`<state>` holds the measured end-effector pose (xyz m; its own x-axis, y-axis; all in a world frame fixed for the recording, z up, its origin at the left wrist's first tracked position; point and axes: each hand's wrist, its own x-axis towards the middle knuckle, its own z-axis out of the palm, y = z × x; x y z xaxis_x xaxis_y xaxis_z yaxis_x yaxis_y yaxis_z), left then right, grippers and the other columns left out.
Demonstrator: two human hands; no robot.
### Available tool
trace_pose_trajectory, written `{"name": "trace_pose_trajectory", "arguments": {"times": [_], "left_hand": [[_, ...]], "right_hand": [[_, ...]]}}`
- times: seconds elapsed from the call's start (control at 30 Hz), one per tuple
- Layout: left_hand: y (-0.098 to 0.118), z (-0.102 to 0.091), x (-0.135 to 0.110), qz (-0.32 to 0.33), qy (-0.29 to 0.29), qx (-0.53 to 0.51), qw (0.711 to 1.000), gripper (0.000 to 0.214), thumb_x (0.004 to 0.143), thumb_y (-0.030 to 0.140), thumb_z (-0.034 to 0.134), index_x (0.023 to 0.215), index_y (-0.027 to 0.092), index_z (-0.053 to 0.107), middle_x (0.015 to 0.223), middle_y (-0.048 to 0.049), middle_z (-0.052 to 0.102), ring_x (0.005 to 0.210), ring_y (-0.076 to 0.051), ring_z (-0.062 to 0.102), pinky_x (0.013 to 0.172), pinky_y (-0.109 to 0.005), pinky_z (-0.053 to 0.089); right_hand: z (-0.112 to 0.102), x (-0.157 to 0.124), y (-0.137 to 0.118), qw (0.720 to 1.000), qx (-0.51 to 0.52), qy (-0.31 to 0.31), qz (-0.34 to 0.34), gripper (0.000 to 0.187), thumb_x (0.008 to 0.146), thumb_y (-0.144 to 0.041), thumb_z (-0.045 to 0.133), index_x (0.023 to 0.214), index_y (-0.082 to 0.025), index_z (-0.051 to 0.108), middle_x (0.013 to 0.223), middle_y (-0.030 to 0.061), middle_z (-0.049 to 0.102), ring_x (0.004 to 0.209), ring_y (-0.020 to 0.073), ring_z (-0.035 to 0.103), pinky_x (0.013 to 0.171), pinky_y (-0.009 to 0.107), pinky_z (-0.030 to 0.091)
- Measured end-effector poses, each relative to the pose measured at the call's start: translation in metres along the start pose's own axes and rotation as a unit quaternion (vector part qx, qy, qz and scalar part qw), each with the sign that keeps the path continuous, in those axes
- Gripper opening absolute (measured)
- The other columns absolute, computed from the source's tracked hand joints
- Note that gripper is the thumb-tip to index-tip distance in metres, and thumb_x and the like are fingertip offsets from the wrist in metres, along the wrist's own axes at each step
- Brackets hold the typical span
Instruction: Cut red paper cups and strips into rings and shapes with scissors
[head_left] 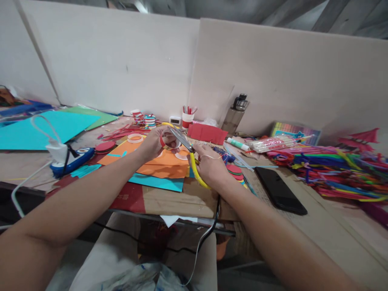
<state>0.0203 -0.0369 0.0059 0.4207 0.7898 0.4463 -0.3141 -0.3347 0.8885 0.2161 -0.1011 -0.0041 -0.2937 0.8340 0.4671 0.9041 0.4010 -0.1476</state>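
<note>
My right hand (pixel 211 166) is closed around yellow-handled scissors (pixel 182 140), whose metal blades point up and to the left. Their tips reach my left hand (pixel 151 141), which pinches a thin red-and-white paper ring (pixel 163 140). Whether the blades touch the ring I cannot tell. Below both hands lie orange sheets (pixel 165 169) over a blue sheet (pixel 157 182). A white ring (pixel 135 138) rests on the orange paper by my left wrist. A thin pale loop of cord hangs at my right hand.
A black phone (pixel 280 190) lies right of my right forearm. Beyond it is a heap of coloured pipe cleaners (pixel 336 169). A glue stick (pixel 238 144), a bottle (pixel 235 116) and a red paper piece (pixel 207 133) stand behind. On the left sits a blue power strip (pixel 72 161) with a charger.
</note>
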Motion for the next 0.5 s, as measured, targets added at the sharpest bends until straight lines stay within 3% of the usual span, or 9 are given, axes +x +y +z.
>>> {"name": "trace_pose_trajectory", "arguments": {"times": [0.23, 0.5], "left_hand": [[-0.0028, -0.0076, 0.0015, -0.015, -0.015, 0.012, 1.0, 0.026, 0.072, 0.034, 0.075, 0.074, 0.012, 0.062, 0.061, -0.0016, 0.058, 0.052, -0.012, 0.059, 0.047, -0.024, 0.05], [0.004, -0.0025, 0.0019, 0.011, 0.062, 0.03, 0.998, 0.028, 0.073, 0.035, 0.072, 0.07, 0.013, 0.054, 0.062, 0.0001, 0.056, 0.051, -0.011, 0.059, 0.049, -0.026, 0.054]], "right_hand": [[-0.0007, 0.0001, -0.0001, 1.0, -0.011, -0.004, 0.001, 0.03, 0.095, -0.036, 0.046, 0.115, -0.02, 0.062, 0.103, 0.0109, 0.068, 0.091, 0.0226, 0.061, 0.077, 0.03, 0.043], [-0.001, 0.0004, -0.0005, 1.0, -0.014, -0.007, 0.012, 0.031, 0.096, -0.038, 0.045, 0.113, -0.021, 0.063, 0.097, 0.0101, 0.067, 0.084, 0.0221, 0.059, 0.071, 0.03, 0.041]]}}
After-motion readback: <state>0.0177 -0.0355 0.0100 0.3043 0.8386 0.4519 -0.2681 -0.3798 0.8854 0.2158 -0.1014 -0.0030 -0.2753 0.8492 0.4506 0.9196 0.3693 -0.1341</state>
